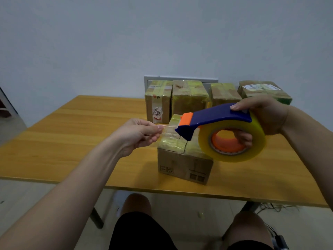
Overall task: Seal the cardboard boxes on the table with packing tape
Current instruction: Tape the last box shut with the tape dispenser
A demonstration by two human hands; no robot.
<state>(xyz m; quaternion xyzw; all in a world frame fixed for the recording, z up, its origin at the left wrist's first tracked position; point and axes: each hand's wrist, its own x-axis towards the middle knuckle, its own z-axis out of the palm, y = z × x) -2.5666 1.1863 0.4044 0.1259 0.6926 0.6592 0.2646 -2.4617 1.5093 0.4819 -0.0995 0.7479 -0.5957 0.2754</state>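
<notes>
The person's black shorts (144, 231) and bare knees fill the bottom of the frame at the near edge of the yellow-orange wooden surface (72, 138), so the person appears to sit close to the work. At upper centre and right, four cardboard boxes wrapped in yellowish tape (189, 98) stand in a row by the wall, probably set back there as finished. The plain brown cardboard box (182, 165) sits alone at centre near the front edge, within easy reach, and its top already carries tape bands. Above it, the right hand (266, 114) grips the blue plastic tape dispenser with an orange cutter (212, 114). The thumb lies on top of the handle and the fingers curl through the core of the fat roll of clear yellowish packing tape (255, 141), nose aimed leftward. The left hand (137, 134), its forearm reaching in from lower left, pinches the free clear tape end (169, 131) between thumb and fingertips, drawn taut from the cutter, likely to start a fresh strip over the box.
</notes>
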